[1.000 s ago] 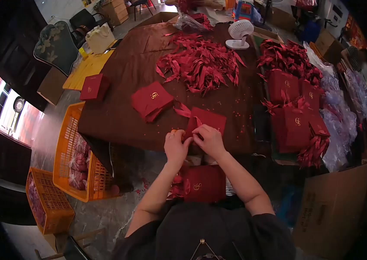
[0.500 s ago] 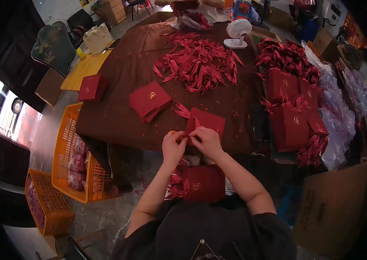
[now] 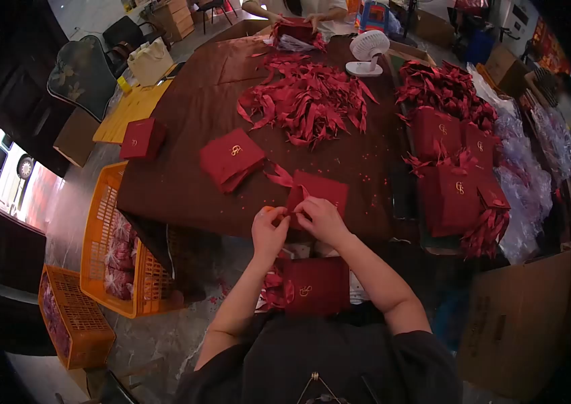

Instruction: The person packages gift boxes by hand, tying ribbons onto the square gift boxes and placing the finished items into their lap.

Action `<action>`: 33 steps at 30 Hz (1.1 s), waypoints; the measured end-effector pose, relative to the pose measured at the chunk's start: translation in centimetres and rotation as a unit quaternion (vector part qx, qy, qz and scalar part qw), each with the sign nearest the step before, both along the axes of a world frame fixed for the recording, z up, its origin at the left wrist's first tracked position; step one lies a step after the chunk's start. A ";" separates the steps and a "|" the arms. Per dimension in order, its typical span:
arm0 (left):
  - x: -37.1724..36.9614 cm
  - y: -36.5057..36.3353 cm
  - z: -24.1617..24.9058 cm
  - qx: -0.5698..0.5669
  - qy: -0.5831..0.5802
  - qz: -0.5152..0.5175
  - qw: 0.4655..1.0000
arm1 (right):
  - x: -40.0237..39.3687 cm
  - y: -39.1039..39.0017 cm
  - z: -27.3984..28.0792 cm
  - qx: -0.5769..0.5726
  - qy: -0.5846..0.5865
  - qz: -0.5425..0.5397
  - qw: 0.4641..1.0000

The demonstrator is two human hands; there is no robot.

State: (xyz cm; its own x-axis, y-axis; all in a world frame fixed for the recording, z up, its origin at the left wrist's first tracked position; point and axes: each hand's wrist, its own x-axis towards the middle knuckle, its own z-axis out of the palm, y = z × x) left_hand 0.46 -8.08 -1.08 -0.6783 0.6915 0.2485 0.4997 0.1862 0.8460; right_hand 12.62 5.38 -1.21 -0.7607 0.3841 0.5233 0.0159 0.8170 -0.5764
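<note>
Brown cloth tabletop (image 3: 184, 182), patterned chair (image 3: 83, 77) beyond

My left (image 3: 270, 225) and right fingers (image 3: 317, 214) pinch the smooth red ribbon (image 3: 304, 193) on a flat, square-edged red bag (image 3: 326, 192) at the near edge.

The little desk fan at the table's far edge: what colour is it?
White, best seen in the head view.
</note>
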 end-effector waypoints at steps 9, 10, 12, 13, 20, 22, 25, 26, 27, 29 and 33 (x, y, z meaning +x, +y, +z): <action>-0.2 -0.2 1.0 -0.025 0.014 -0.003 1.000 | 0.2 -1.2 -0.4 -0.001 0.003 -0.037 0.999; -0.3 -0.2 1.2 -0.036 0.021 -0.010 0.999 | 0.2 -1.3 -0.3 -0.022 0.006 -0.054 0.998; -0.5 -0.2 1.0 -0.039 0.019 -0.019 0.999 | 0.0 -1.2 -0.1 -0.015 0.002 -0.050 0.999; -0.6 -0.3 0.9 -0.041 0.016 -0.030 0.999 | -0.1 -1.3 -0.1 -0.009 -0.003 -0.047 0.999; -0.3 -0.1 -0.7 0.022 0.019 -0.024 0.999 | -0.4 -1.7 -0.8 0.036 0.020 -0.051 0.998; 0.0 -0.1 -0.2 0.037 0.087 -0.020 0.995 | -0.6 -1.9 -1.0 0.033 0.029 -0.076 0.996; -0.3 -0.1 0.5 0.001 0.083 -0.026 0.996 | -0.7 -2.0 -1.0 0.013 0.018 -0.080 0.997; -0.6 -0.1 0.8 0.000 0.084 -0.026 0.996 | -0.8 -2.0 -1.0 0.012 0.019 -0.080 0.997; -0.8 -0.2 1.3 -0.052 0.081 -0.033 0.995 | -0.9 -1.9 -0.9 0.019 0.014 -0.075 0.997; -1.4 -0.1 1.7 -0.103 0.078 -0.042 0.991 | -1.1 -1.8 -0.6 0.026 0.010 -0.072 0.997; -1.6 0.3 1.0 -0.096 0.065 -0.039 0.992 | -1.3 -1.9 -0.1 0.027 0.008 -0.075 0.997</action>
State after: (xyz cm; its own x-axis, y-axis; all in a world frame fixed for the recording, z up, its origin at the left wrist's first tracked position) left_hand -1.10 -7.79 -0.06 -0.5910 0.7843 0.1886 0.6220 0.2941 0.7257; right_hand 11.35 3.44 -1.31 -0.6889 0.4634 0.5574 0.1317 0.8362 -0.5324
